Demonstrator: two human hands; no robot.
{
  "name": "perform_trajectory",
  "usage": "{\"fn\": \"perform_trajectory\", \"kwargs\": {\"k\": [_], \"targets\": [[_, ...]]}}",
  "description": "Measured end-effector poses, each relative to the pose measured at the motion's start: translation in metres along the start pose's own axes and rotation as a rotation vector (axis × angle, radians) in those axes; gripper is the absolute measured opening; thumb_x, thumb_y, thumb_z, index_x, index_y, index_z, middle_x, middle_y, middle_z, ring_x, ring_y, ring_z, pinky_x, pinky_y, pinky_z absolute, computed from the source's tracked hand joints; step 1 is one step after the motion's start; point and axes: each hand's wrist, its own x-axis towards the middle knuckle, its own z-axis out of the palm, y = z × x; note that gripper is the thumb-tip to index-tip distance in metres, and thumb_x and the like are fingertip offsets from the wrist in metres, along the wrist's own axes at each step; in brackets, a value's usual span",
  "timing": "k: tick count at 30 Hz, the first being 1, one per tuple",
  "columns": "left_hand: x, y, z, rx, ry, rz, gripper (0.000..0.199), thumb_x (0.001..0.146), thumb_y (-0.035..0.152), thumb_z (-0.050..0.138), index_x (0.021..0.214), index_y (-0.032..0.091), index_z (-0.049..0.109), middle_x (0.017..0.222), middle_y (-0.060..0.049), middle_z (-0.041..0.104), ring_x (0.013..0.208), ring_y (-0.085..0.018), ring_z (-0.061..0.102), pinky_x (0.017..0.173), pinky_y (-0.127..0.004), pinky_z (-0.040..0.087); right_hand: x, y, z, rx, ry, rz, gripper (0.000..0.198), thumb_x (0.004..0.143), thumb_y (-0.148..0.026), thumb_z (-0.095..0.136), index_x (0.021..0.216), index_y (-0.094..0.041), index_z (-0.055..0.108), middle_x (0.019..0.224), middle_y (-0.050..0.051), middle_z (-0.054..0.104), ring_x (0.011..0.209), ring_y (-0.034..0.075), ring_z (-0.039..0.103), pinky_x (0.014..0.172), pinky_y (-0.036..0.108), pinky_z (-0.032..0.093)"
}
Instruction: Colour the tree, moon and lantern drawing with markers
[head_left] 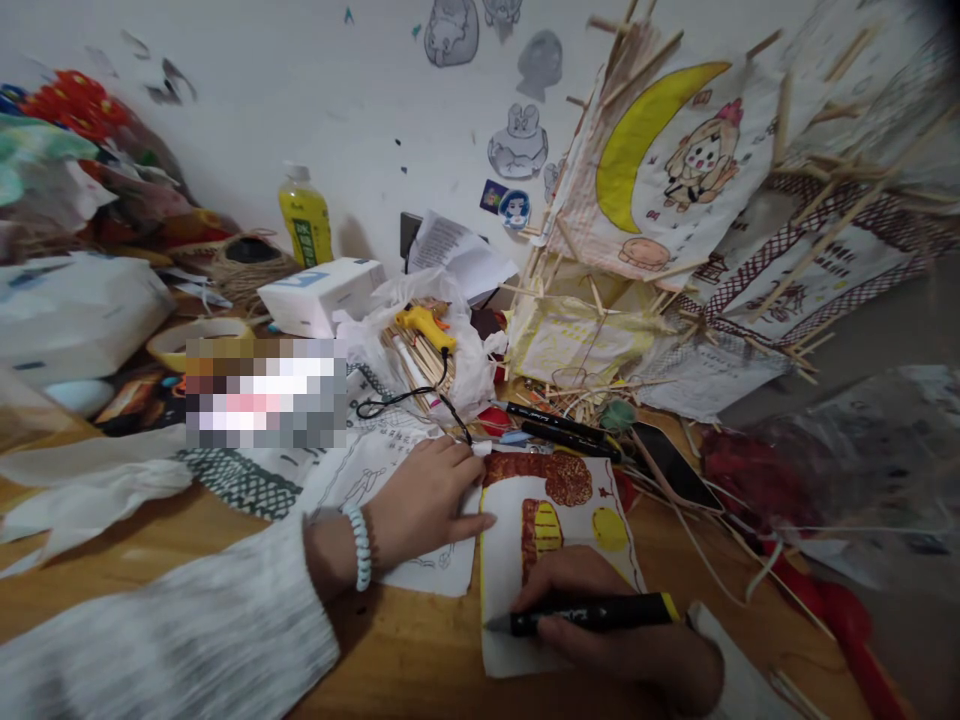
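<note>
My right hand (592, 610) grips a black marker (577, 612) with a yellow end, its tip at the lower left part of a white sheet (510, 520). That sheet carries a brown and yellow drawing with a yellow circle and a yellow border along its left side. My left hand (427, 490), with a pale bead bracelet (358, 548) at the wrist, lies flat with fingers spread. Its thumb reaches the left edge of the coloured sheet, and its palm covers part of another sheet with line drawings (360, 470).
Behind the sheets lie more black markers (562, 430), a phone (675, 465) and a yellow glue gun (426, 325) on a plastic bag with sticks. Stick-framed paper lanterns (637, 170) stand at the right. A white box (322, 295) and a yellow bottle (305, 215) are at the back left.
</note>
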Motion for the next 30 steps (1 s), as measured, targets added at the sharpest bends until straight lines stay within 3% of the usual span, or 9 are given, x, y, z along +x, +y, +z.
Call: {"fn": "perform_trajectory", "kwargs": {"k": [8,16,21,30], "targets": [[-0.0008,-0.0001,0.0004,-0.001,0.008,0.008,0.036,0.079,0.053,0.054,0.086,0.018,0.055,0.088,-0.008,0.058,0.085,-0.025,0.049,0.074,-0.038,0.039,0.0023,-0.0036,-0.0023,0.053,-0.023,0.035,0.041,0.086,-0.049,0.044,0.086,-0.016,0.067,0.074,0.005,0.068,0.067,0.014,0.059,0.064,0.025,0.044],[0.0003,0.0006,-0.0012,-0.003,-0.01,0.0,0.035,0.079,0.053,0.054,0.087,0.018,0.055,0.089,-0.008,0.057,0.086,-0.024,0.049,0.075,-0.037,0.039,0.0,0.0027,-0.0007,0.069,-0.055,-0.047,0.042,0.085,-0.049,0.047,0.083,-0.015,0.07,0.072,0.005,0.068,0.07,0.014,0.059,0.066,0.025,0.045],[-0.001,0.0008,-0.0011,0.002,-0.017,0.0,0.036,0.079,0.053,0.054,0.086,0.018,0.054,0.089,-0.008,0.057,0.086,-0.024,0.05,0.075,-0.036,0.038,0.0018,-0.0014,-0.0012,0.065,-0.014,0.027,0.037,0.086,-0.045,0.049,0.086,-0.014,0.07,0.075,0.006,0.069,0.069,0.014,0.061,0.065,0.024,0.046],[0.0004,0.0003,-0.0007,-0.006,-0.001,0.001,0.036,0.079,0.053,0.053,0.086,0.018,0.054,0.088,-0.008,0.057,0.084,-0.024,0.049,0.074,-0.037,0.039,0.0021,-0.0003,-0.0022,0.124,-0.059,-0.038,0.041,0.085,-0.049,0.049,0.084,-0.015,0.071,0.073,0.006,0.069,0.068,0.014,0.061,0.064,0.023,0.046]]}}
